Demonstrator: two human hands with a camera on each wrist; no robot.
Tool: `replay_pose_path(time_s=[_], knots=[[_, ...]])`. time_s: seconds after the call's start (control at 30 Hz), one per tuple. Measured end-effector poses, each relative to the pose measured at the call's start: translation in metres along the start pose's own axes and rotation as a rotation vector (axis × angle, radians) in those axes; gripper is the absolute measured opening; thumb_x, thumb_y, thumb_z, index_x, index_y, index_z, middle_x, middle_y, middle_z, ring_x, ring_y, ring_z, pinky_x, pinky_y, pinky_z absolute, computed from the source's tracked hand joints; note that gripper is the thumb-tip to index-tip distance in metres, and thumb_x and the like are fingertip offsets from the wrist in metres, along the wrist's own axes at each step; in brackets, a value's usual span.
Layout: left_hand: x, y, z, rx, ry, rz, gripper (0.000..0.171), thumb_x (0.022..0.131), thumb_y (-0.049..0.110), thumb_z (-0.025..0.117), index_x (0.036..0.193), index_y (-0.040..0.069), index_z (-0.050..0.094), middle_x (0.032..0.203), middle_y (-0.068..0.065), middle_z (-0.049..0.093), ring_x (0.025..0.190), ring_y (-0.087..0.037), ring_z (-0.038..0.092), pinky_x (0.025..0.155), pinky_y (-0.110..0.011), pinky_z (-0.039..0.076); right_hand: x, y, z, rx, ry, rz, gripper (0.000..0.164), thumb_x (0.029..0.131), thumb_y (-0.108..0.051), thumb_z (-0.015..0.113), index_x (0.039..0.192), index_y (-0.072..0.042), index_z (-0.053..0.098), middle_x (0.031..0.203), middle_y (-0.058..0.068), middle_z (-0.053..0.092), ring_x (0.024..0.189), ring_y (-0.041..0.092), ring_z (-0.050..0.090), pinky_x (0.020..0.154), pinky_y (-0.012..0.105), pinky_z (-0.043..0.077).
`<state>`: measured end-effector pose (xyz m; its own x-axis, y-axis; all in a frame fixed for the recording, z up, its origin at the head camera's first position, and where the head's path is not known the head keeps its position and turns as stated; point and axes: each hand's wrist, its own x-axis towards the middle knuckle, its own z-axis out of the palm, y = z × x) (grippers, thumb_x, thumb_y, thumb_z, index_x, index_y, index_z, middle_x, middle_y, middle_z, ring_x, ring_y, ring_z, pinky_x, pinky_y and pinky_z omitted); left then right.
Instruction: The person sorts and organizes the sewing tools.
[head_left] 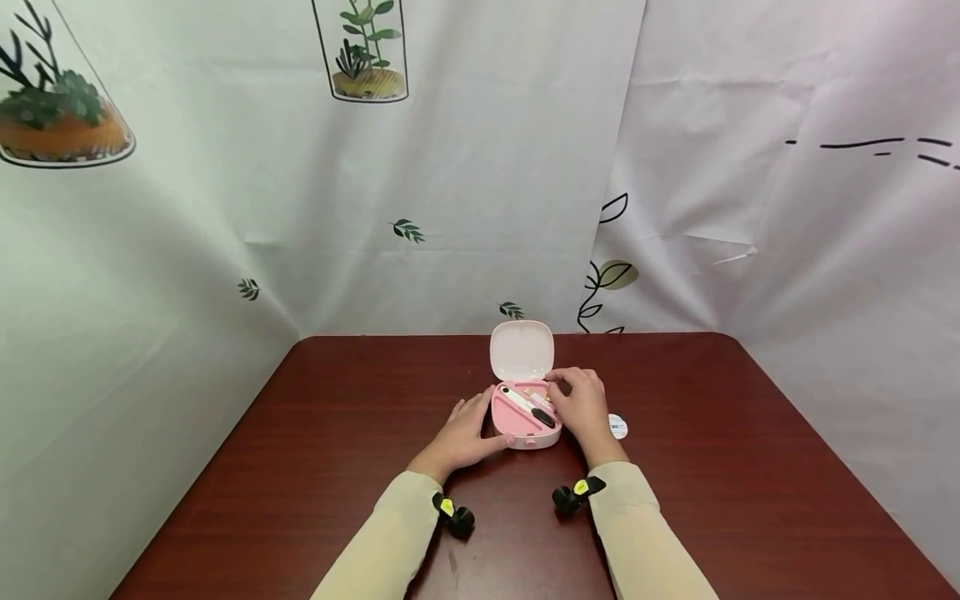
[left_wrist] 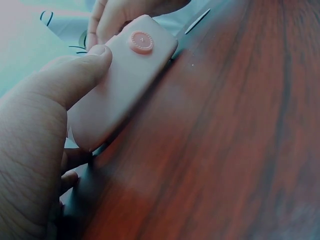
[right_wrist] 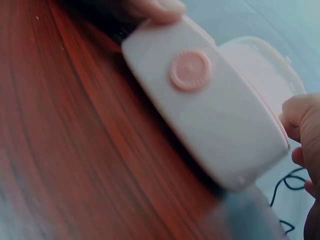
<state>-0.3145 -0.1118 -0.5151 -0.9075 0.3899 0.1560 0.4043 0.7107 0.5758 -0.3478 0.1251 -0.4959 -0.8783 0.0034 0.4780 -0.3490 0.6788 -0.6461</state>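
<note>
A small pink-and-white box (head_left: 528, 443) stands on the table, its pale lid (head_left: 522, 350) raised at the back. Inside lies a slim white tool (head_left: 519, 399) with a black end, set diagonally; small pale items (head_left: 537, 395) beside it are too small to name. My left hand (head_left: 467, 431) holds the box's left side, thumb at the front edge and fingers along the side. Over the right compartment, my right hand (head_left: 583, 406) has bent fingers reaching in; whether they pinch anything is hidden. A round pink button (right_wrist: 191, 70) marks the front wall.
A white round disc (head_left: 617, 426) with print lies on the table just right of the box, close to the right wrist. The dark red wooden table (head_left: 360, 433) extends to both sides. A pale patterned curtain (head_left: 450, 167) hangs behind its back edge.
</note>
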Motion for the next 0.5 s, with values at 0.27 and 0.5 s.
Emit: replay_pose_path(time_s=[0.27, 0.5], knots=[[-0.0007, -0.0001, 0.0015, 0.017, -0.004, 0.007, 0.101, 0.088, 0.059, 0.066, 0.161, 0.005, 0.022, 0.162, -0.015, 0.033, 0.148, -0.035, 0.031, 0.123, -0.053, 0.013, -0.0020, -0.0070, 0.0084, 0.024, -0.011, -0.038, 0.010, 0.090, -0.010, 0.072, 0.098, -0.010, 0.078, 0.097, 0.007, 0.073, 0.105, 0.029, 0.057, 0.090, 0.047, 0.047], [0.0005, -0.0049, 0.0034, 0.007, 0.007, 0.009, 0.103, 0.087, 0.061, 0.066, 0.161, 0.005, 0.021, 0.162, -0.016, 0.033, 0.148, -0.036, 0.031, 0.123, -0.053, 0.012, -0.0049, -0.0015, 0.0051, 0.088, -0.019, -0.024, 0.014, 0.091, -0.014, 0.072, 0.104, -0.010, 0.077, 0.108, 0.010, 0.072, 0.112, 0.030, 0.056, 0.095, 0.051, 0.049]])
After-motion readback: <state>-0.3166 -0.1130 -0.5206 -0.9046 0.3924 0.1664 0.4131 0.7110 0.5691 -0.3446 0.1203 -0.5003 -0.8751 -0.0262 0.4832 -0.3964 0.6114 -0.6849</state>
